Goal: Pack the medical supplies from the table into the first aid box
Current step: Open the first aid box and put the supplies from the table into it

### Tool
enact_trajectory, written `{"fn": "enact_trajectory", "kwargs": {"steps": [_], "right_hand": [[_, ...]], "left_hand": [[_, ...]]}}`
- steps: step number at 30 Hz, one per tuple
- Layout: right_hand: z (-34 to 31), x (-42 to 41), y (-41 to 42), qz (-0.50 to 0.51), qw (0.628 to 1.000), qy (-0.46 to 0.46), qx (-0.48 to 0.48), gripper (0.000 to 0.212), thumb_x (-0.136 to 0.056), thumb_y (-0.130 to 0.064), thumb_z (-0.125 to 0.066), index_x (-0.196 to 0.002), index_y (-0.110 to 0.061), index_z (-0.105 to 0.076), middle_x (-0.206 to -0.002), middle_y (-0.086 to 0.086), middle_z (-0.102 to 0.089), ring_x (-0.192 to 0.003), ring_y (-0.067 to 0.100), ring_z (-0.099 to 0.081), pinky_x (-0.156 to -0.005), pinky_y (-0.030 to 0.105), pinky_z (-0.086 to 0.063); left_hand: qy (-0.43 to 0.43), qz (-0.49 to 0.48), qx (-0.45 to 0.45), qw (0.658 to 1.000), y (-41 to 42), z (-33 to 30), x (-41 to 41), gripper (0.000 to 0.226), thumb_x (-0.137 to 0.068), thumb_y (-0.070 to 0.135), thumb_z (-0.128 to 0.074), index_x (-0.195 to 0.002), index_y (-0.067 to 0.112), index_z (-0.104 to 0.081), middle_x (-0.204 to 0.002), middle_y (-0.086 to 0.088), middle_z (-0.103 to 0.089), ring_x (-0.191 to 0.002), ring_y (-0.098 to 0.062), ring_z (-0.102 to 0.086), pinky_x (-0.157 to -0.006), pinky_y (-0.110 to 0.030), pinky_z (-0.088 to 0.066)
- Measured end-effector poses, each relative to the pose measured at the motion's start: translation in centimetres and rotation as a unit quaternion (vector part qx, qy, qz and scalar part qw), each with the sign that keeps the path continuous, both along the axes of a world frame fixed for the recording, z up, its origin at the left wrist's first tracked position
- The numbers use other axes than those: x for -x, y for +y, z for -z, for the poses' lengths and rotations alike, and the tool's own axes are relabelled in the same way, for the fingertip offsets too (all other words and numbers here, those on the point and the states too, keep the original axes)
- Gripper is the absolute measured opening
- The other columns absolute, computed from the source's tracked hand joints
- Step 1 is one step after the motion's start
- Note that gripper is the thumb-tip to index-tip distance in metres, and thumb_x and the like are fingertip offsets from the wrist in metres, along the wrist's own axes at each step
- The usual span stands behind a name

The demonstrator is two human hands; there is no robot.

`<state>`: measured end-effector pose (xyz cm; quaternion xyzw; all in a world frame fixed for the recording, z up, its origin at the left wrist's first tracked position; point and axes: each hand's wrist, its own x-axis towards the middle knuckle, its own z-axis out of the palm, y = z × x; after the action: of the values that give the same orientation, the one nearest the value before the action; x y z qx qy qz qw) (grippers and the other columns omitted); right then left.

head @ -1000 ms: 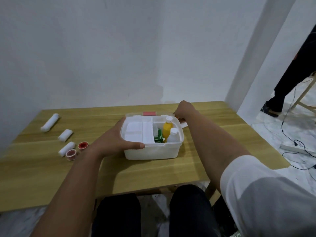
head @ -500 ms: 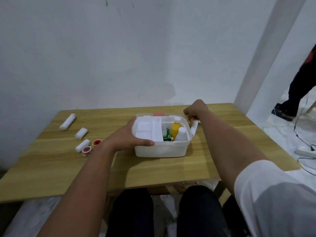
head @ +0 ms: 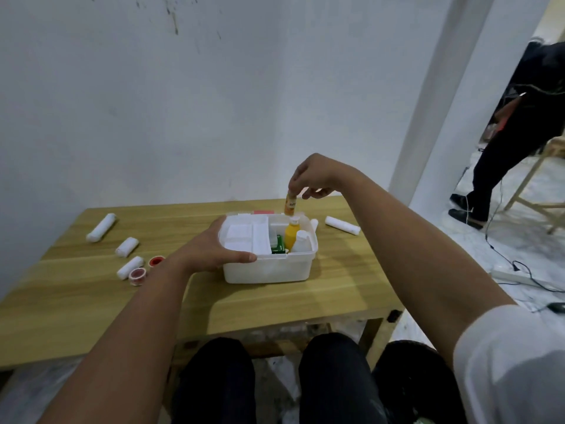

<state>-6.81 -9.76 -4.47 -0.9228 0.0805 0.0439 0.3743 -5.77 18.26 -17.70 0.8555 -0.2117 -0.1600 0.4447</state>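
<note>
Two hands | right hand (head: pixel 315 175) pinches slim orange vial (head: pixel 290 204) | left hand (head: pixel 214 249) grips smooth white plastic box (head: pixel 269 272)

A plain white wall (head: pixel 183 117) with a few dark scuffs near its top stands behind the wooden counter (head: pixel 91 301), whose light planks run left to right. To the right rises a white pillar (head: pixel 434 96). Beyond it the floor (head: pixel 519 240) is pale and marbled, with a black cable (head: pixel 501 255) trailing to a white power strip (head: pixel 510 275). A person in dark clothes (head: pixel 519 133) stands there beside a pale wooden frame (head: pixel 538 185). The light is soft and even.
</note>
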Motion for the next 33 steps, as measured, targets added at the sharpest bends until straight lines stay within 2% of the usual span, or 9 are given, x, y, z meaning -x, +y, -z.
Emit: {"fn": "enact_trajectory", "kwargs": {"steps": [5,12,15,18,21,25,27,30,33], "right_hand": [[-0.4,1.3,2.2,-0.047,0.995,0.009,0.092,0.011,-0.078,-0.009,-0.083,-0.089,-0.009,-0.081,-0.078,0.002,-0.078,-0.072,0.015,-0.073,-0.051,0.024,-0.049],[2.1,2.5,5.1,-0.094,0.95,0.054,0.293,0.02,-0.071,-0.019,-0.09,-0.087,-0.012,-0.08,-0.075,0.002,-0.077,-0.072,0.013,-0.075,-0.057,0.026,-0.055],[3.9,2.5,6.5,-0.091,0.921,0.048,0.377,0.024,-0.068,-0.019,-0.091,-0.086,-0.012,-0.076,-0.075,0.002,-0.075,-0.071,0.016,-0.073,-0.067,0.031,-0.061],[5.1,2.5,7.4,-0.083,0.894,0.038,0.439,0.032,-0.069,-0.018,-0.091,-0.08,-0.015,-0.061,-0.08,0.001,-0.067,-0.072,0.019,-0.064,-0.063,0.032,-0.054],[6.0,2.6,7.6,-0.1,0.875,0.062,0.469,0.032,-0.072,-0.018,-0.088,-0.084,-0.015,-0.058,-0.08,0.0,-0.062,-0.067,0.018,-0.058,-0.055,0.03,-0.045],[7.1,2.6,7.3,-0.111,0.877,0.059,0.463,0.03,-0.076,-0.018,-0.082,-0.097,-0.016,-0.06,-0.085,-0.001,-0.062,-0.076,0.019,-0.062,-0.055,0.03,-0.046],[6.9,2.6,7.1,-0.107,0.893,0.067,0.433,0.03,-0.075,-0.022,-0.085,-0.09,-0.016,-0.059,-0.085,0.0,-0.064,-0.081,0.02,-0.065,-0.064,0.033,-0.055],[4.9,2.8,5.7,-0.082,0.937,0.06,0.335,0.027,-0.073,-0.029,-0.09,-0.08,-0.012,-0.071,-0.082,0.002,-0.073,-0.084,0.024,-0.074,-0.073,0.035,-0.061],[2.5,3.0,3.2,-0.032,0.983,-0.003,0.183,0.02,-0.084,-0.025,-0.083,-0.09,-0.006,-0.08,-0.083,0.002,-0.08,-0.079,0.017,-0.079,-0.062,0.027,-0.059]], "left_hand": [[0.003,0.006,-0.021,1.0,0.0,-0.1,0.0,0.11,-0.067,0.049,-0.091,-0.154,0.035,-0.026,-0.137,0.009,-0.044,-0.123,-0.021,-0.047,-0.095,-0.045,-0.055],[0.0,0.004,-0.013,1.0,0.0,-0.1,0.2,0.109,-0.069,0.047,-0.091,-0.155,0.034,-0.026,-0.136,0.008,-0.044,-0.121,-0.021,-0.046,-0.086,-0.039,-0.056],[-0.001,0.002,-0.009,1.0,0.0,-0.1,0.3,0.108,-0.07,0.044,-0.091,-0.155,0.034,-0.026,-0.133,0.009,-0.043,-0.119,-0.019,-0.046,-0.079,-0.033,-0.055],[0.004,0.007,-0.01,1.0,0.0,-0.3,0.3,0.107,-0.069,0.045,-0.091,-0.154,0.036,-0.026,-0.134,0.009,-0.043,-0.119,-0.02,-0.046,-0.075,-0.032,-0.055],[0.009,0.007,-0.011,1.0,0.0,-0.3,0.3,0.107,-0.069,0.046,-0.091,-0.153,0.037,-0.026,-0.135,0.008,-0.044,-0.118,-0.02,-0.047,-0.071,-0.031,-0.055],[-0.002,0.006,-0.013,1.0,0.1,-0.3,0.3,0.11,-0.067,0.048,-0.092,-0.154,0.036,-0.025,-0.133,0.01,-0.042,-0.119,-0.019,-0.046,-0.075,-0.032,-0.055],[-0.001,0.011,-0.014,1.0,0.2,-0.3,0.3,0.119,-0.058,0.058,-0.092,-0.154,0.037,-0.025,-0.134,0.01,-0.043,-0.119,-0.019,-0.046,-0.077,-0.033,-0.056],[0.003,0.016,-0.008,1.0,0.1,-0.4,0.5,0.12,-0.056,0.06,-0.089,-0.154,0.036,-0.026,-0.134,0.01,-0.042,-0.119,-0.018,-0.046,-0.077,-0.033,-0.056],[-0.006,0.011,0.003,1.0,-0.1,-0.5,0.7,0.105,-0.07,0.042,-0.089,-0.154,0.032,-0.027,-0.132,0.01,-0.042,-0.117,-0.017,-0.045,-0.077,-0.031,-0.052]]}}
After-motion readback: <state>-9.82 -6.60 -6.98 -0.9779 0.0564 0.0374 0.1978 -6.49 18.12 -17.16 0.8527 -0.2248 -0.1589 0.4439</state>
